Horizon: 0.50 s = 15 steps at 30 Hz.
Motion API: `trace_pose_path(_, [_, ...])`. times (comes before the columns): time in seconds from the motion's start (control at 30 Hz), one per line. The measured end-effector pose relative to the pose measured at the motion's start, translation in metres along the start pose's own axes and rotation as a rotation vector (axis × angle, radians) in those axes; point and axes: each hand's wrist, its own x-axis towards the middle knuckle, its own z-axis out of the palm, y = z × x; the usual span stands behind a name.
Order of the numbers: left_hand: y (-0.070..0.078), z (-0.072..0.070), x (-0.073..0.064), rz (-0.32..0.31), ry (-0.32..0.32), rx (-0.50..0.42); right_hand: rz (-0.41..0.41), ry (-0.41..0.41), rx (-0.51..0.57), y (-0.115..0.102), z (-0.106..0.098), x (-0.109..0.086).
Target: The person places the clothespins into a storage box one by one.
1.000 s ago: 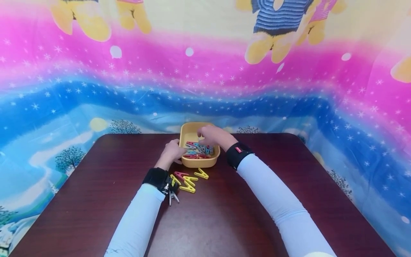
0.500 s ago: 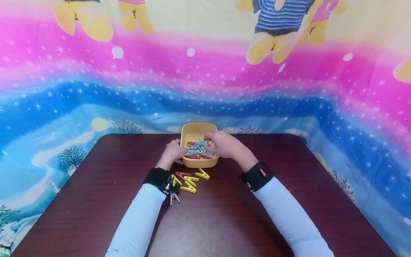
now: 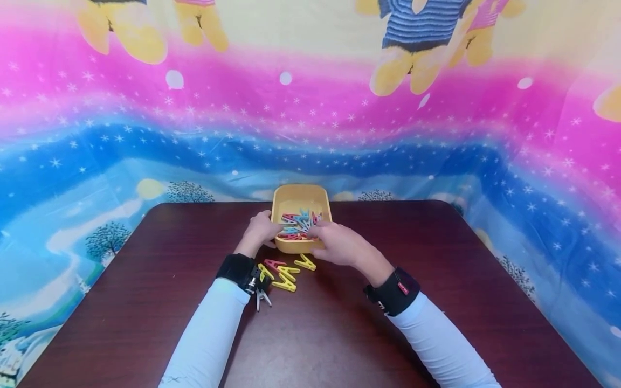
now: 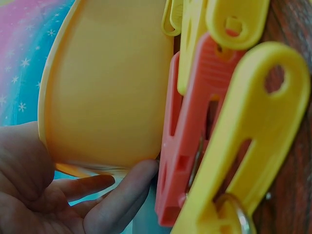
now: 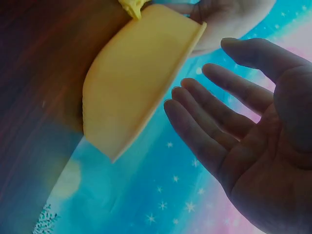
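Observation:
A yellow plastic box (image 3: 298,247) stands near the far edge of the table, with several blue, red and grey clothespins (image 3: 296,219) in it. My left hand (image 3: 260,231) grips the box's left side, thumb at the rim and fingers outside against the wall (image 4: 107,92). Over the box's near right corner is my right hand (image 3: 345,247). In the right wrist view its fingers (image 5: 204,131) are spread and loosely bent, with nothing held. On the table in front of the box lie several yellow clothespins (image 3: 283,283) and a pink clothespin (image 4: 190,131).
A grey clothespin (image 3: 262,297) lies beside my left wristband (image 3: 236,271). The dark red table (image 3: 330,334) reaches back to a printed cloth backdrop (image 3: 301,124), which hangs close behind the box.
My right hand has moved from inside the box back toward its near right corner. The left hand keeps its grip on the box, and the loose clothespins lie as before.

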Motion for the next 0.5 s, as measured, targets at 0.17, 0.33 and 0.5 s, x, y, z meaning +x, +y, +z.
trace_pose_path(0.17, [-0.001,0.000,-0.001,0.004,-0.002,0.006,-0.002,0.009,-0.074,-0.014,0.006,0.000])
trace_pose_path(0.33, [-0.001,-0.002,-0.003,0.013,-0.007,-0.002,-0.012,-0.039,-0.075,-0.025,0.012,-0.001])
trace_pose_path(0.5, [-0.001,-0.002,-0.002,0.012,-0.007,0.002,0.012,-0.135,-0.077,-0.026,0.023,0.002])
